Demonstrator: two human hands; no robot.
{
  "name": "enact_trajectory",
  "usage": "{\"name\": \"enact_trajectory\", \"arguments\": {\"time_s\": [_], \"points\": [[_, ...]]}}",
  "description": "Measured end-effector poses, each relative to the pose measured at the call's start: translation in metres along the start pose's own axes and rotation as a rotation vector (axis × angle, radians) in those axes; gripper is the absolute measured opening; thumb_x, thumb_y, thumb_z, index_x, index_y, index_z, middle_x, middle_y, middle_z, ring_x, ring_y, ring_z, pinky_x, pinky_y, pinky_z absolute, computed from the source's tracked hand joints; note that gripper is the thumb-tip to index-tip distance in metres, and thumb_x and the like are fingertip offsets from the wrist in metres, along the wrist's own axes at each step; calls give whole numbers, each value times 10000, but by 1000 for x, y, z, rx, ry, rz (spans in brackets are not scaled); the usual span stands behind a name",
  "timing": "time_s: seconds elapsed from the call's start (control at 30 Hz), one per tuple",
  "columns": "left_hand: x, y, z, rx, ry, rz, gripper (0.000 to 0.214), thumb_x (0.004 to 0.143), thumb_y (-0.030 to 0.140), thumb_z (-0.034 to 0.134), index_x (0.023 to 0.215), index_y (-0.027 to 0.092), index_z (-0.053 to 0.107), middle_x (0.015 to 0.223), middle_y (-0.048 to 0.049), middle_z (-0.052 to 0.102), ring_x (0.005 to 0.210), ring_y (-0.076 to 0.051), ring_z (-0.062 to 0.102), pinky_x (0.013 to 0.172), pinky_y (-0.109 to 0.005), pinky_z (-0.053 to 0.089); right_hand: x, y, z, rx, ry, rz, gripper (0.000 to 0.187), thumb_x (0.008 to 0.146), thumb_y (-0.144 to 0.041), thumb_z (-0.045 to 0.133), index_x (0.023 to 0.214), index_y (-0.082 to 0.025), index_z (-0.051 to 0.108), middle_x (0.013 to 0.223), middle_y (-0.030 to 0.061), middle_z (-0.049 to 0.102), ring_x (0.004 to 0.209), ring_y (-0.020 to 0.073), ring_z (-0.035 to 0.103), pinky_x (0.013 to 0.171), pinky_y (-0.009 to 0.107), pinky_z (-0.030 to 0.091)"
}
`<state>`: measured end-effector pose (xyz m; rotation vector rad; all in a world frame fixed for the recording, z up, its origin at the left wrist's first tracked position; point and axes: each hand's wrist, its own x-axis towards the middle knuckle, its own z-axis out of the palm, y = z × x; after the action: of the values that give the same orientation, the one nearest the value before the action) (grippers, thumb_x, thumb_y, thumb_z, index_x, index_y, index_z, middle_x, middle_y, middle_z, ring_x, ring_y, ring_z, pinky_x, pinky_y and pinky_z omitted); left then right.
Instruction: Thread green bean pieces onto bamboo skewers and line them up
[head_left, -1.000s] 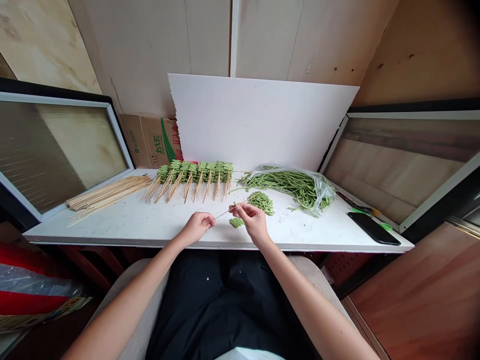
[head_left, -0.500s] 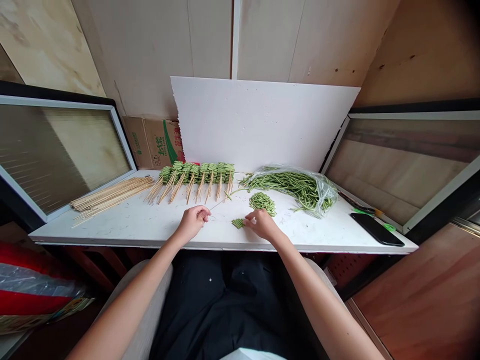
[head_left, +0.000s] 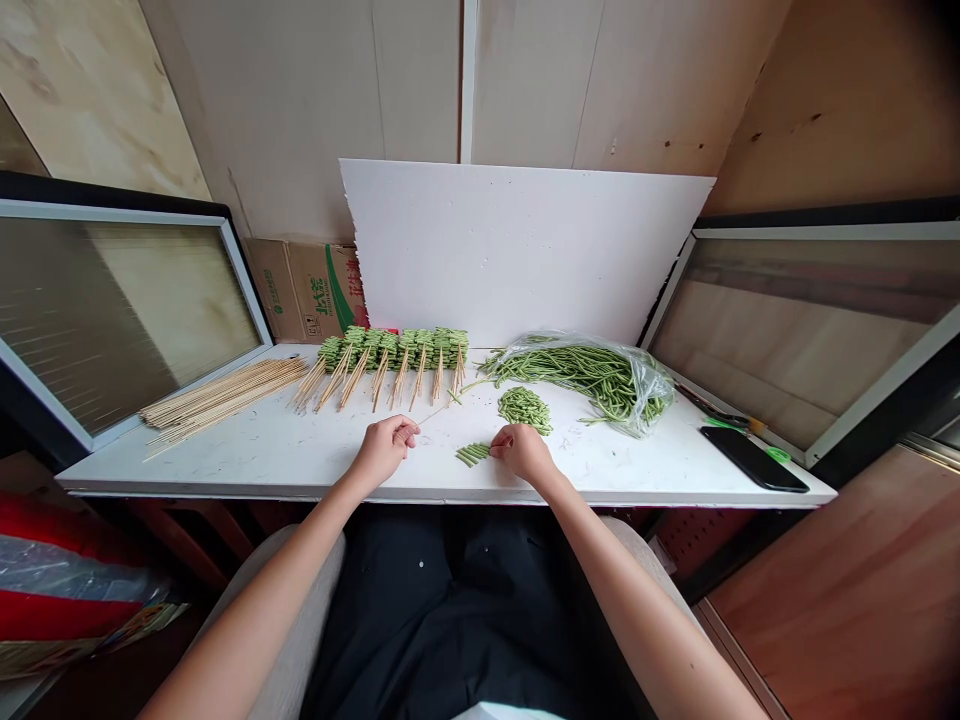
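My left hand is closed on a thin bamboo skewer, which points away to the upper right. At its far end a short green bean piece shows. My right hand has its fingers pinched together at the right end of a small row of cut green bean pieces lying on the white table. The fingertips partly hide that end of the row. Just beyond my right hand lies a pile of cut bean pieces.
Finished bean skewers line the back of the table, handles toward me. Bare bamboo skewers lie at left. Long green beans spill from a clear plastic bag. A black phone lies at right; a white foam board stands behind.
The row of bean pieces has spread and shifted slightly to the left, with my right fingers at its end. My left hand and its skewer have barely moved.
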<state>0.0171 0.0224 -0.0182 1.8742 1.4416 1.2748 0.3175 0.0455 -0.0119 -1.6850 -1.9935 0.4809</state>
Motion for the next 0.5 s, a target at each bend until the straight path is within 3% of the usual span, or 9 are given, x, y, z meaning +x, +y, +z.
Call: {"name": "enact_trajectory", "arguments": {"time_s": [0.17,0.27,0.33,0.5], "points": [[-1,1,0,5,-19,-1,323,978,413,527,885,181,733,709,-21,701,514,-149,582,566,-279,464,4,5,3,26,65,-5,288,823,-100,689,1038,-219,841,928,72,829,880,240,720,711,293,471],[-1,5,-2,25,-19,15,320,978,396,522,878,182,738,709,-24,706,531,-152,567,585,-281,461,9,12,-5,124,136,-32,181,862,-166,683,934,-208,843,932,84,825,838,243,706,742,327,497],[-1,7,-3,46,-15,31,325,981,390,517,873,183,744,708,-27,709,580,-165,587,618,-282,463,13,16,-13,293,174,-36,124,857,-290,742,851,-203,830,899,88,819,791,244,699,760,357,524],[-2,11,-3,78,-15,40,345,986,403,508,884,180,751,712,-29,710,671,-191,626,696,-298,471,18,19,-29,878,86,21,435,742,-581,839,945,-197,814,974,97,826,876,251,740,784,379,578]]}}
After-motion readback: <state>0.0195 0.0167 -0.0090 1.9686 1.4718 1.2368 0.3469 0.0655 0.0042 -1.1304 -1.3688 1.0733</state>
